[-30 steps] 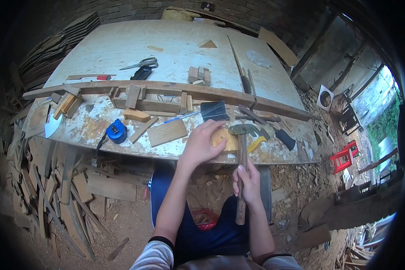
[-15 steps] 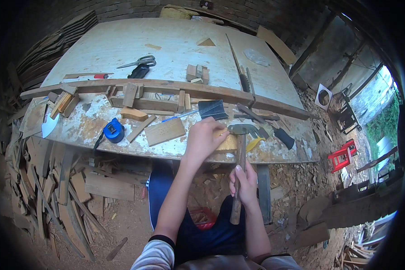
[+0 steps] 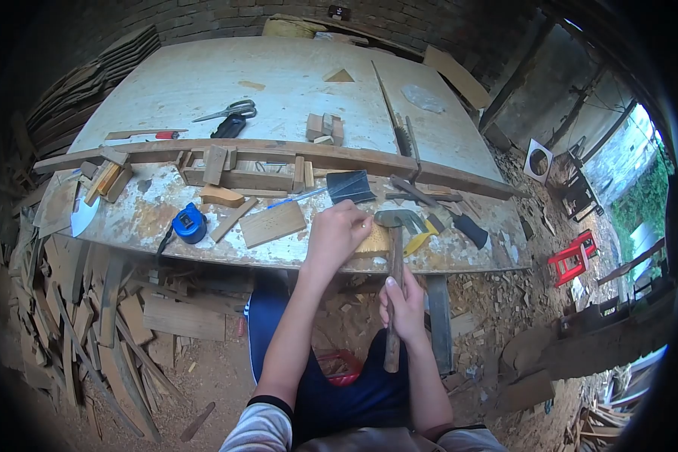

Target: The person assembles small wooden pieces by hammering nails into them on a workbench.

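Note:
My right hand [image 3: 405,307] is wrapped around the wooden handle of a claw hammer [image 3: 396,260]. The hammer's metal head is just above the front part of the workbench. My left hand [image 3: 339,235] is closed in a pinch beside the hammer head, with a tiny pale tip showing at the fingers; what it is I cannot make out. Under and beside those fingers lies a yellowish wood block [image 3: 374,242], partly hidden by the hand and hammer. Close to the hammer head is a yellow-handled tool [image 3: 420,237], partly covered.
On the workbench [image 3: 158,188] are a blue tape measure [image 3: 190,224], a flat board [image 3: 273,224], a black sheet [image 3: 350,186], scissors [image 3: 230,111] and a dark-handled tool [image 3: 471,230]. A long wooden rail [image 3: 339,157] crosses it. Scrap wood [image 3: 113,354] covers the floor at left; a red stool [image 3: 572,260] stands at right.
The view has shifted slightly. My left fingers have drawn back a little from the block into a tighter pinch. The hammer stays in my right hand, nearly in the same position.

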`<state>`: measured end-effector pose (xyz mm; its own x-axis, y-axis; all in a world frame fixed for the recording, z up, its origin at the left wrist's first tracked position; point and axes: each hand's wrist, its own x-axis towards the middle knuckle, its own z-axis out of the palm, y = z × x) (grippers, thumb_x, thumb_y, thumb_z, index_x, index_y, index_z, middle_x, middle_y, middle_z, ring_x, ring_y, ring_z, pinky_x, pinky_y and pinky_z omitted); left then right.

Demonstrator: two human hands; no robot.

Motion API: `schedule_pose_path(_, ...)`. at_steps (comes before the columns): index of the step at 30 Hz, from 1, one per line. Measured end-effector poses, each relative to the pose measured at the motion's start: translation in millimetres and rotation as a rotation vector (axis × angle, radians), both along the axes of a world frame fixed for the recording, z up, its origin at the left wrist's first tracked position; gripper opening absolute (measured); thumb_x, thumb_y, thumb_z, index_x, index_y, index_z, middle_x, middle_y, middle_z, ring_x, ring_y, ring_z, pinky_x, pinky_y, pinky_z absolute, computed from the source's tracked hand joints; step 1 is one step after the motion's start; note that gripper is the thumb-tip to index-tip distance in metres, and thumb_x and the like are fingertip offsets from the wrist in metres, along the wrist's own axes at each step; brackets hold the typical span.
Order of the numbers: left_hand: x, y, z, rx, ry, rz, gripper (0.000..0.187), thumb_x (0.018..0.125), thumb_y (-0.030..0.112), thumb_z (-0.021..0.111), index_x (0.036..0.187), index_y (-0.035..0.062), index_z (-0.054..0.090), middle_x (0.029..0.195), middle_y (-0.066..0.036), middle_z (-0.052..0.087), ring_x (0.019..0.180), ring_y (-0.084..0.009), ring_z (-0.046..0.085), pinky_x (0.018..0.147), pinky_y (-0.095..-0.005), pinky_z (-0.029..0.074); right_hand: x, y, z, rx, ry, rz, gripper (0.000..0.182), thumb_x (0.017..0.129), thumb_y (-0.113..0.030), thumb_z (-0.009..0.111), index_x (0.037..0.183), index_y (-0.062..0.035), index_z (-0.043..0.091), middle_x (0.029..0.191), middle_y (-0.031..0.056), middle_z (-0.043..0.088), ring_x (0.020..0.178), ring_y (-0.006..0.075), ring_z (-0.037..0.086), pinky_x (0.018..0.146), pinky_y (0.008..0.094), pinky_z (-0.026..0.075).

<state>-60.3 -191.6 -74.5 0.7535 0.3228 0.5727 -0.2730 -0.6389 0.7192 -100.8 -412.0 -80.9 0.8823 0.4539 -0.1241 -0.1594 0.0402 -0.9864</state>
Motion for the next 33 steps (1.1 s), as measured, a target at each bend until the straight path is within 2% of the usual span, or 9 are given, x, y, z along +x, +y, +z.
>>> schedule_pose_path(13, 4, 2, -1, -0.027, -0.024, 0.012, 0.015, 0.088, 0.014, 0.084, 0.090, -0.0004, 0.083, 0.084, -0.015, 0.076, 0.075, -0.0317, 0.076, 0.071, -0.0402, 0.059, -5, 7, 3, -0.041, -0.049, -0.036, 0.046, 0.114, -0.021, 0.061, 0.153, -0.0020, 0.048, 0.076, -0.0004, 0.054, 0.048, 0.0058, 0.047, 0.041, 0.0244, 0.039)
schedule_pose_path(22, 7, 11, 0, -0.090, 0.008, -0.070, 0.018, 0.087, 0.018, 0.086, 0.097, 0.0024, 0.085, 0.089, -0.014, 0.079, 0.081, -0.0308, 0.078, 0.076, -0.0385, 0.060, -9, 4, -3, -0.075, -0.073, -0.031, 0.061, 0.114, -0.020, 0.061, 0.167, -0.0015, 0.037, 0.075, -0.0012, 0.054, 0.050, 0.0044, 0.046, 0.043, 0.0236, 0.037)
schedule_pose_path(26, 6, 10, 2, -0.147, 0.069, -0.070, 0.015, 0.086, 0.016, 0.083, 0.095, 0.0042, 0.085, 0.090, -0.014, 0.079, 0.086, -0.0350, 0.077, 0.083, -0.0414, 0.061, -11, 7, -2, -0.081, -0.098, -0.044, 0.058, 0.114, -0.019, 0.061, 0.166, -0.0025, 0.040, 0.075, -0.0026, 0.053, 0.051, 0.0037, 0.045, 0.044, 0.0231, 0.036)
schedule_pose_path(33, 6, 7, 1, -0.234, 0.095, -0.027, 0.017, 0.085, 0.018, 0.084, 0.094, 0.0038, 0.085, 0.092, -0.014, 0.081, 0.087, -0.0338, 0.079, 0.084, -0.0411, 0.061, -15, 12, -3, -0.095, -0.133, -0.060, 0.056, 0.113, -0.016, 0.061, 0.164, -0.0039, 0.043, 0.077, -0.0047, 0.052, 0.053, 0.0025, 0.044, 0.045, 0.0228, 0.035)
